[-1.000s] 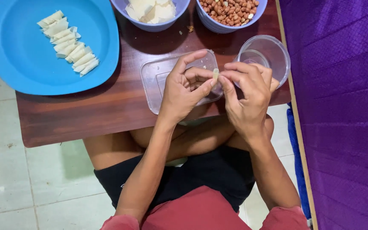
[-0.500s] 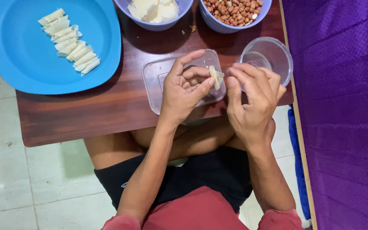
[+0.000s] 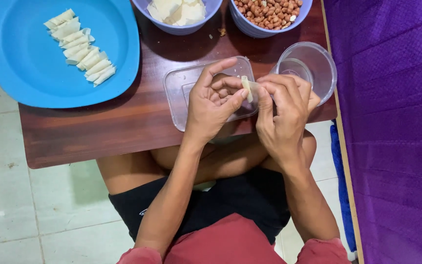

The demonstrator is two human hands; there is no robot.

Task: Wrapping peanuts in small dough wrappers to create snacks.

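A small pale pastry roll is being held upright between both hands, just above the clear rectangular lid lying at the table's near edge. The left hand is cupping it, thumb and fingertips closing on its side, while the right hand is pinching its other side with thumb and forefinger; both grips are nearly closed, on the roll alone. To my eye the wrapper is being tightened or sealed, so light, even pressure along the seam should be keeping it from splitting.

A clear round cup is sitting just beside the right hand at the table's right edge, leaving little room there. Two lilac bowls are standing along the far edge, one with wrapper sheets, one with peanuts. The blue tray carrying a row of finished rolls is taking the far left corner; bare wooden table is lying open along the near left.
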